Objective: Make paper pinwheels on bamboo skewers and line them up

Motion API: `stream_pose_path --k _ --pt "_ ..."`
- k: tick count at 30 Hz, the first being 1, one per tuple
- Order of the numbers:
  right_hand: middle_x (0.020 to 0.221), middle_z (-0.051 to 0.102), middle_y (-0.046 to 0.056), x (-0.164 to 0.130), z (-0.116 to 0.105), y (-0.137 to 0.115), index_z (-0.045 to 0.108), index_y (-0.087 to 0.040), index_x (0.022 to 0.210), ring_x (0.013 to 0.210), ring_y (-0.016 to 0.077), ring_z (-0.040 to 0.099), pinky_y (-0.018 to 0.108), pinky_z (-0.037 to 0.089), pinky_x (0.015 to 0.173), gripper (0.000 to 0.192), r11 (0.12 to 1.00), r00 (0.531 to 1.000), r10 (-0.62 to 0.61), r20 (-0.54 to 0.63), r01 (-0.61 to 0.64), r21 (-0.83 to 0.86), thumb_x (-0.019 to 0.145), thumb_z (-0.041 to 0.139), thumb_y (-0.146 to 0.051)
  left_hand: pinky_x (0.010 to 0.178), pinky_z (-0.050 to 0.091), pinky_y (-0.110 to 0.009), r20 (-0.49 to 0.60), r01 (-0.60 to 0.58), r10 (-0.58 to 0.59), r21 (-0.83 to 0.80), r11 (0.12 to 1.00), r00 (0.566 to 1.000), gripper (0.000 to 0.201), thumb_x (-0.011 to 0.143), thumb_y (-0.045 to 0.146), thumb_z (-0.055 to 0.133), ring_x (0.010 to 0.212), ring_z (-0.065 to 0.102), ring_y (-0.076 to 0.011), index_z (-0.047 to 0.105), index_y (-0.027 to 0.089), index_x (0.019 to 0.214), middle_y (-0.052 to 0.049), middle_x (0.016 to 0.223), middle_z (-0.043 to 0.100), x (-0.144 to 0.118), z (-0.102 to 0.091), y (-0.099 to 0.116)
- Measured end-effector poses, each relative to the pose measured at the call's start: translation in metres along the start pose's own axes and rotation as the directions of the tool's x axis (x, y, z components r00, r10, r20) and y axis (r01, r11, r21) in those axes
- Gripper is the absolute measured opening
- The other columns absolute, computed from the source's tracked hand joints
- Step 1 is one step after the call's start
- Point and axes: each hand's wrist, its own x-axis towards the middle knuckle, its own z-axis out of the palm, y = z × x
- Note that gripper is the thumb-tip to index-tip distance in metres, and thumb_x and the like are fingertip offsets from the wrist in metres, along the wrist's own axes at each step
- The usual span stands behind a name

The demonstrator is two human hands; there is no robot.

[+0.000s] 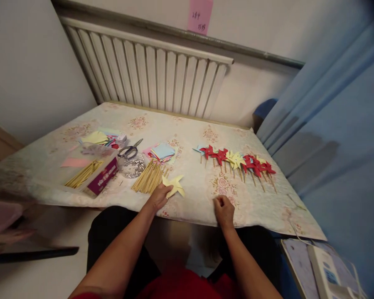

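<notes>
My left hand (158, 196) rests on the table's front edge with its fingertips on a yellow paper pinwheel (173, 184) lying flat. A pile of wooden sticks (151, 176) lies just left of that pinwheel. My right hand (223, 209) sits curled at the table edge to the right; whether it pinches something small I cannot tell. A row of finished red and yellow pinwheels on sticks (239, 162) lies further right, beyond my right hand.
Floral cloth covers the table (205, 137). A stack of coloured paper squares (162, 151), scissors (130, 150), a clear round lid (131, 166), and an open box with sticks (95, 174) lie left of centre. A radiator (149, 79) stands behind; blue curtain (330, 124) at right.
</notes>
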Motion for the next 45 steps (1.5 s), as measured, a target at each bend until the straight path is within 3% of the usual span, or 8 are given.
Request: stream_pose_path --k 8,14,20,27,33,41,45 --pt "0.063 0.053 -0.001 -0.001 -0.002 -0.002 0.053 -0.02 0.068 0.06 0.0144 0.046 0.026 0.034 0.063 0.02 0.998 0.997 -0.052 0.063 0.055 -0.037 0.082 0.05 -0.033 0.061 0.047 -0.02 -0.058 -0.043 0.043 0.01 0.999 0.997 0.029 0.056 0.018 0.079 0.061 0.059 -0.01 0.064 0.012 0.08 -0.001 0.072 0.069 -0.01 0.01 -0.008" --pt "0.068 0.058 0.002 -0.001 0.001 0.002 0.055 -0.02 0.067 0.065 0.0164 0.05 0.027 0.035 0.066 0.024 0.994 0.987 -0.096 0.126 0.102 -0.043 0.083 0.05 -0.036 0.063 0.047 -0.021 -0.066 -0.048 0.049 0.016 0.999 0.997 0.029 0.056 0.018 0.078 0.063 0.059 -0.0107 0.065 0.011 0.08 -0.003 0.074 0.069 -0.019 0.016 -0.013" --pt "0.074 0.063 0.005 0.0 -0.001 0.003 0.06 -0.018 0.071 0.072 0.0182 0.056 0.028 0.039 0.071 0.023 0.994 0.988 -0.104 0.115 0.101 0.036 0.083 0.049 -0.034 0.064 0.047 -0.022 -0.066 -0.069 0.068 -0.01 0.998 0.995 0.03 0.056 0.016 0.077 0.064 0.059 -0.0111 0.065 0.01 0.082 -0.004 0.075 0.069 -0.02 0.014 -0.016" --pt "0.066 0.065 0.004 0.0 -0.005 0.0 0.063 -0.019 0.07 0.063 0.0175 0.056 0.028 0.04 0.067 0.029 0.997 0.987 -0.019 0.157 0.008 0.071 0.08 0.053 -0.044 0.062 0.047 -0.022 -0.086 -0.061 0.06 -0.01 0.998 0.994 0.028 0.059 0.016 0.076 0.064 0.06 -0.011 0.064 0.01 0.084 -0.004 0.078 0.068 -0.016 0.009 -0.019" --pt "0.074 0.068 0.005 0.002 -0.006 0.004 0.066 -0.019 0.078 0.071 0.0194 0.061 0.028 0.042 0.073 0.028 0.995 0.986 -0.024 0.165 0.008 0.094 0.081 0.048 -0.04 0.058 0.046 -0.02 -0.076 -0.057 0.056 -0.015 0.998 0.996 0.029 0.058 0.018 0.078 0.06 0.057 -0.0091 0.063 0.012 0.083 -0.002 0.074 0.067 -0.017 0.008 -0.018" --pt "0.051 0.054 -0.003 0.003 -0.011 -0.001 0.059 -0.02 0.081 0.051 0.0166 0.052 0.027 0.04 0.062 0.021 0.983 0.973 0.089 0.211 -0.12 0.138 0.081 0.045 -0.036 0.056 0.044 -0.019 -0.079 -0.065 0.064 -0.019 0.998 0.995 0.029 0.057 0.019 0.079 0.059 0.056 -0.0087 0.063 0.011 0.08 -0.001 0.072 0.066 -0.016 0.008 -0.019" --pt "0.059 0.059 0.001 0.006 -0.012 -0.002 0.059 -0.02 0.069 0.06 0.0173 0.054 0.027 0.04 0.064 0.019 0.995 0.971 0.014 0.24 -0.036 0.089 0.078 0.047 -0.032 0.058 0.045 -0.02 -0.069 -0.066 0.064 -0.022 0.998 0.996 0.028 0.058 0.017 0.077 0.061 0.058 -0.0097 0.063 0.011 0.082 -0.002 0.073 0.067 -0.015 0.009 -0.02"
